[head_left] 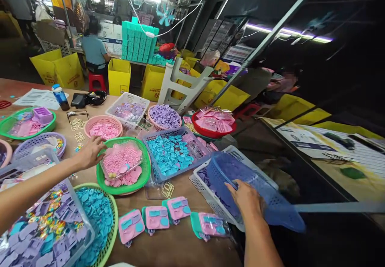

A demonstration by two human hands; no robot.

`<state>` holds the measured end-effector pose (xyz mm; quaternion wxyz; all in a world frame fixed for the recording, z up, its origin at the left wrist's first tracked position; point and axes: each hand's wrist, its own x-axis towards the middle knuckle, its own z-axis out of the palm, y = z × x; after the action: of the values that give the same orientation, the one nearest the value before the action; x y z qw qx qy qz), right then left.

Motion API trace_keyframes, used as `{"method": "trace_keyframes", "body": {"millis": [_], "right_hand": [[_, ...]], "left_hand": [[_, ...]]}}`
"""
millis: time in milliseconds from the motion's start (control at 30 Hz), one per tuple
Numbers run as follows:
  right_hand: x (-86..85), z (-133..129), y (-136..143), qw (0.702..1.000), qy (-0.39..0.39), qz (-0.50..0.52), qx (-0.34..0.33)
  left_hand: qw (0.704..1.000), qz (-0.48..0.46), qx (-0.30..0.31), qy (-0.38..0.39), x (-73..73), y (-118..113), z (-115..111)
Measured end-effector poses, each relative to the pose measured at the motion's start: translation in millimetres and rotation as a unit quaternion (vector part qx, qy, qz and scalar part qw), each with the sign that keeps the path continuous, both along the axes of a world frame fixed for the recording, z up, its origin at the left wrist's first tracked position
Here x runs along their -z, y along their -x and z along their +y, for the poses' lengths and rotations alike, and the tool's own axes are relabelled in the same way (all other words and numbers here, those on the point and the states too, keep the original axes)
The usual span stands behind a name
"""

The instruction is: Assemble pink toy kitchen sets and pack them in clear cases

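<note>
My left hand [90,152] hovers at the left rim of a green basket [145,166], fingers apart and slightly curled, with nothing visible in it. That basket holds a clear tray of small pink pieces [123,158]. My right hand [245,197] grips the rim of a blue basket [231,170], which is tilted over a white basket [200,179] of dark purple pieces. Between the two, a grey-blue basket [150,158] holds turquoise pieces [170,152]. Pink and teal assembled sets [157,217] lie in a row near the front edge.
At the front left, a clear bin [87,235] of mixed pieces overlaps a light green basket [112,219]. Behind stand a red bowl [198,124], a white stool [177,86] and yellow boxes [119,74]. A person [94,50] sits farther back. A metal bar crosses the right side.
</note>
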<state>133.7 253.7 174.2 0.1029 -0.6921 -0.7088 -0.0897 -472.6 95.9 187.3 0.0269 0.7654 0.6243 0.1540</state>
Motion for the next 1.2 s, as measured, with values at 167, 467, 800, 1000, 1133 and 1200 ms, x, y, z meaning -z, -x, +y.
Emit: {"method": "trace_keyframes", "body": {"millis": [167,467,800,1000,1133,1200], "right_hand": [[-2.2,68,81,0.989,-0.015,0.025,-0.148],[51.0,198,362,0.903,0.228,0.083,-0.355],[107.7,238,413,0.894,0.279,0.093,-0.337],[103.7,287,463,0.894,0.221,0.255,-0.295],[111.9,320,504,0.886,0.253,0.351,-0.165],[119.3,329,521,0.876,0.267,0.389,-0.099]], "left_hand": [[0.994,0.067,-0.057,0.063,13.8,31,84],[0.978,0.104,-0.131,0.128,45.4,47,250],[0.962,0.110,-0.103,0.226,94.5,51,362],[0.974,-0.032,-0.156,0.163,102.3,70,372],[0.867,-0.378,-0.323,0.022,103.7,89,369],[0.764,-0.515,-0.388,-0.023,106.8,96,368]]}}
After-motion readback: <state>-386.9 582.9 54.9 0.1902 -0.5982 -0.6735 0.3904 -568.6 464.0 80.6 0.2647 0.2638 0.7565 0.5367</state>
